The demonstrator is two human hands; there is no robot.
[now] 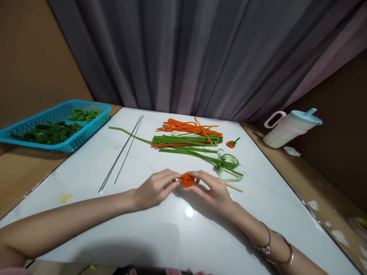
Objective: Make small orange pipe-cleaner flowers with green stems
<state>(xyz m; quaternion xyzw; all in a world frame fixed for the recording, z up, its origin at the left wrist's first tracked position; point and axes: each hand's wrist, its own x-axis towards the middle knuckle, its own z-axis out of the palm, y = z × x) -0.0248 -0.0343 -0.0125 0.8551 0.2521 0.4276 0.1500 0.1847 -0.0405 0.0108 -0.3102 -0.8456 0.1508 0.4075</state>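
Note:
A small round orange pumpkin of fuzzy pipe cleaner (187, 180), with a dark spot at its centre, is held over the white table. My left hand (157, 187) pinches its left side between thumb and fingers. On the other side, my right hand (210, 189) grips it with thumb below and fingers above. Beyond the hands lie a bundle of green pipe cleaners (186, 139) and a pile of orange pipe cleaners (183, 125). A similar little orange pumpkin with a green stem (231, 144) rests at the right of the bundles.
Thin dark wires (122, 152) lie at the left. A blue basket (71, 145) holds green coiled pieces. Green ribbon (229, 162) and a wooden stick (234, 187) lie right of centre. A tumbler with straw (289, 130) stands at the right. A yellow scrap (65, 198) is at left.

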